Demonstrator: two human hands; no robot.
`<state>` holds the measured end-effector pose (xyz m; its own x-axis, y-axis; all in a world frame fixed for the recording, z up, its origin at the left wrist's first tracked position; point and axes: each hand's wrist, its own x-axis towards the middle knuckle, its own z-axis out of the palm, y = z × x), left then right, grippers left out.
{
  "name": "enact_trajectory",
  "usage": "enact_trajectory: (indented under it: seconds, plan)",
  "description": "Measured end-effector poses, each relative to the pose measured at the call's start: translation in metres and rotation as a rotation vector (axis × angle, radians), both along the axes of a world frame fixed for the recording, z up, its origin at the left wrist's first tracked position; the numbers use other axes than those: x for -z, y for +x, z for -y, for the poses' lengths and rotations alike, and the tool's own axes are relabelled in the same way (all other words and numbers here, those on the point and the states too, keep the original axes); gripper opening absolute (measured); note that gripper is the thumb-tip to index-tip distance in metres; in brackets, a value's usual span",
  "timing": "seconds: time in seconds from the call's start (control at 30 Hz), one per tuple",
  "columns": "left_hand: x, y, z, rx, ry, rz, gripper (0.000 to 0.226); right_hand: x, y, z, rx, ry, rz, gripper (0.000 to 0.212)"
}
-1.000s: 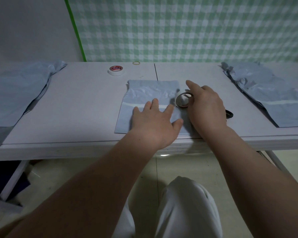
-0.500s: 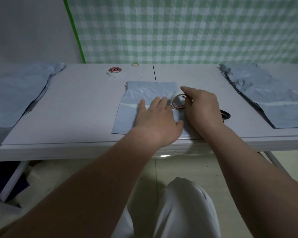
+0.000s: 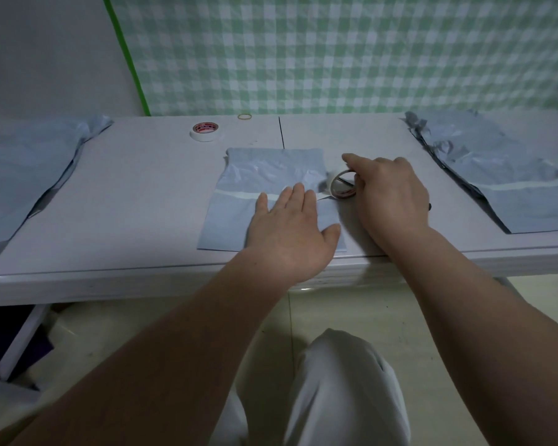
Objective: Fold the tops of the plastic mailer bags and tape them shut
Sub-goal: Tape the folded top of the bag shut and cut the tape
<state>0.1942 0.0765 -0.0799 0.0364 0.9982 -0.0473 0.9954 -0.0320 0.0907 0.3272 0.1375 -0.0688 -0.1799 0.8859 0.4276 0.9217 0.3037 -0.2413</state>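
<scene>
A pale blue mailer bag [image 3: 239, 217] lies flat at the table's middle, its top folded down, with a white tape strip [image 3: 236, 195] across the fold. My left hand [image 3: 290, 230] presses flat on the bag's lower right part, fingertips at the strip. My right hand [image 3: 387, 194] grips a white tape roll [image 3: 340, 187] upright at the bag's right edge, with tape running from it onto the bag.
A second tape roll [image 3: 205, 131] and a rubber band [image 3: 245, 116] sit near the table's back. Piles of mailer bags lie at the left [image 3: 23, 175] and right [image 3: 503, 178]. A dark object [image 3: 428, 206] peeks from behind my right hand. My knee is below the table edge.
My right hand has drawn the tape roll rightward, off the bag's right edge. My left hand has slid slightly up along the strip.
</scene>
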Motion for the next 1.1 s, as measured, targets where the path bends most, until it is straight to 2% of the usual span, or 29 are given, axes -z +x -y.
enact_trajectory:
  seconds: [0.2, 0.37, 0.8, 1.1]
  plan:
    - [-0.002, 0.000, -0.001, 0.010, -0.011, -0.021, 0.068, -0.005, 0.005, 0.002, 0.038, 0.038, 0.154, 0.049]
    - [-0.006, 0.001, -0.002, 0.013, -0.043, -0.033, 0.064, -0.006, 0.003, 0.005, 0.048, 0.045, 0.179, 0.046]
    - [-0.011, 0.011, -0.003, -0.003, -0.026, -0.125, 0.060, -0.005, -0.002, 0.008, 0.058, 0.048, 0.150, 0.046]
    - [-0.011, 0.014, -0.004, -0.016, -0.042, -0.137, 0.061, -0.004, -0.006, 0.008, 0.008, 0.000, -0.004, 0.046]
